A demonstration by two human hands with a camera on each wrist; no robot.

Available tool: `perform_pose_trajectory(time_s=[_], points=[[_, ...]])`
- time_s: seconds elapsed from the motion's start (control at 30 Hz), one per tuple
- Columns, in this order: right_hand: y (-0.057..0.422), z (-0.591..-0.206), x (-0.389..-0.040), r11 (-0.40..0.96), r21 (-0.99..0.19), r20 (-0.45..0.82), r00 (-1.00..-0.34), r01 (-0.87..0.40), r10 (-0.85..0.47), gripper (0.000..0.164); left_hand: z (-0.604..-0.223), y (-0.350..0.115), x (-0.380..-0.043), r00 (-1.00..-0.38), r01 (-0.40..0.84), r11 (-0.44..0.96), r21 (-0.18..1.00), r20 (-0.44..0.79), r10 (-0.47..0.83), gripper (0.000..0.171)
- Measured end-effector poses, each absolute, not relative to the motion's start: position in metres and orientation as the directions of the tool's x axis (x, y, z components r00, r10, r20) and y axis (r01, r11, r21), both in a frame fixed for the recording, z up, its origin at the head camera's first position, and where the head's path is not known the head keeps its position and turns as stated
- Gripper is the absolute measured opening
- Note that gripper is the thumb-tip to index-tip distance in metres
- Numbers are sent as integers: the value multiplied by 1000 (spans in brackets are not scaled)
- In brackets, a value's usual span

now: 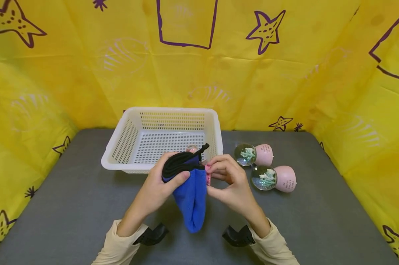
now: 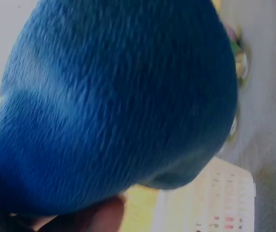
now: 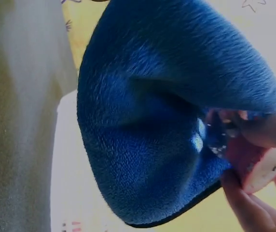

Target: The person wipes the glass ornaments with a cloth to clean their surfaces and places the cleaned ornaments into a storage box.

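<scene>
My left hand (image 1: 159, 184) grips a folded blue plush cloth (image 1: 191, 198) with black edging, its thumb over the front fold and a corner hanging down. My right hand (image 1: 230, 182) pinches the pink base of a small snow globe (image 3: 249, 164) between thumb and fingers. The globe's clear glass ball lies against the cloth, partly covered by it, in the right wrist view. In the left wrist view the blue cloth (image 2: 118, 96) fills most of the picture, with the left fingers (image 2: 106, 215) below it.
Behind the hands stands a white plastic basket (image 1: 108, 162) with a small pinkish globe (image 1: 192, 148) inside. Two larger snow globes with pink bases, one farther back (image 1: 263, 154) and one nearer (image 1: 285, 179), lie on their sides at right on the grey table (image 1: 70, 221). Yellow patterned fabric surrounds the table.
</scene>
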State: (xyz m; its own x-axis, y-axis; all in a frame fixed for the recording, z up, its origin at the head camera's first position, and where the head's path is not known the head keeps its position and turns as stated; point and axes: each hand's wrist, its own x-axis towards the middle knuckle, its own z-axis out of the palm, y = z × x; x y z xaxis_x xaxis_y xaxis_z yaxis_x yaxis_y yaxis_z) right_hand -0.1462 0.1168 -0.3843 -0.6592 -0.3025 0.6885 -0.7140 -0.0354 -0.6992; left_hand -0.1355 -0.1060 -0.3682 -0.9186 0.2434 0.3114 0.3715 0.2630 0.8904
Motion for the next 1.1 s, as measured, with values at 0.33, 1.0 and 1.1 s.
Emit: perform_pose_trajectory(time_s=[0.33, 1.0, 1.1], points=[[114, -387, -146, -9, -683, 712, -662, -731, -235, 42, -371, -99, -135, -797, 603, 306, 737, 571, 196, 44], [119, -386, -148, -312, -839, 532, -795, -446, -292, 35, -371, -107, -136, -737, 664, 118, 738, 621, 266, 72], [119, -386, -147, -360, -870, 458, -823, -337, -336, 32, -370, -106, -136, -740, 637, 94, 765, 572, 354, 86]])
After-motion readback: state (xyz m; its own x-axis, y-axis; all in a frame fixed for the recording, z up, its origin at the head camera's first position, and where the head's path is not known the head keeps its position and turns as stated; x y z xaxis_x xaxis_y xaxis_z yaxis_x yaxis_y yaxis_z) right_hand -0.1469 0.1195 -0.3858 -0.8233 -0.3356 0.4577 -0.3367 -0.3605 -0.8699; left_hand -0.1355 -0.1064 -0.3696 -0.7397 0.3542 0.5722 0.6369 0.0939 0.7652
